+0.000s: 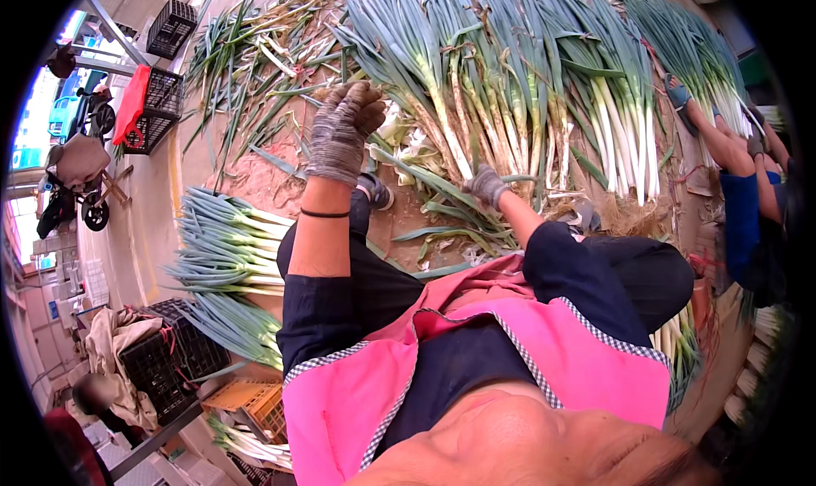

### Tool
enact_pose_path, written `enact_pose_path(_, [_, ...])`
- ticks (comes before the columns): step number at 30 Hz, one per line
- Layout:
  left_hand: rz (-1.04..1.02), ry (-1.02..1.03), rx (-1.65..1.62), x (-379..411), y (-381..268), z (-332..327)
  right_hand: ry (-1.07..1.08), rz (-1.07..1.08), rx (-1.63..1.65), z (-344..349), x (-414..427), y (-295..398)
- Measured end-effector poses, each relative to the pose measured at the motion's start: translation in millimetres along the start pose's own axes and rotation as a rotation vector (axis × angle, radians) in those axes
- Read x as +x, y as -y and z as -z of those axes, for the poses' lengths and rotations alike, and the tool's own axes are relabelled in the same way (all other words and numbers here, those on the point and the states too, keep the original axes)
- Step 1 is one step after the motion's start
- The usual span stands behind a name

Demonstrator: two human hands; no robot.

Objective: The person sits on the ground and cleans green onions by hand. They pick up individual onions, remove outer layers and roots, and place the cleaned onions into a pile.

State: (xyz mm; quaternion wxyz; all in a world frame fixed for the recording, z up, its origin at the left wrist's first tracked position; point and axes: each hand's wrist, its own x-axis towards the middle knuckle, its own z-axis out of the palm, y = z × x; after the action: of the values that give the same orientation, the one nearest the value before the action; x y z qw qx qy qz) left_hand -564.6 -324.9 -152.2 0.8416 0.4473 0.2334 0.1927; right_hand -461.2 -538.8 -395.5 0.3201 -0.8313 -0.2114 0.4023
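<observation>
My left hand (349, 129), in a striped grey-brown work glove, is raised with its fingers curled; whether it pinches a leaf cannot be told. My right hand (488, 185), gloved too, has its fingers around the lower end of a green onion stalk (449, 135) at the near edge of a large pile. Long, soil-stained green onions (510, 129) lie side by side beyond the hands. Peeled green onions with white stems (631, 148) lie to the right. Loose trimmed leaves (440, 218) and pale peelings (408, 135) are on the floor between my legs.
Bunched green onions (236, 243) lie beside my leg at the left. Leaf scraps (255, 58) cover the floor beyond. Black plastic crates (162, 94), an orange crate (248, 403) and a wheeled cart (83, 161) stand at the left. Another person (733, 141) sits at the right edge.
</observation>
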Motion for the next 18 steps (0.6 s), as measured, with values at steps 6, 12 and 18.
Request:
enact_pose_path(6, [0.103,-0.164,0.312,24.6,50.5,1.1,-0.126,0.471,0.103,46.3,-138.6,67.9])
enact_pose_path(12, [0.262,-0.165,-0.137,42.7,65.9,-22.2,0.277,0.402,0.404,56.2,-205.6,36.2])
enact_pose_path(18, [0.270,-0.102,-0.117,35.8,95.5,-13.8,-0.066,0.589,0.253,76.7,-165.4,66.4])
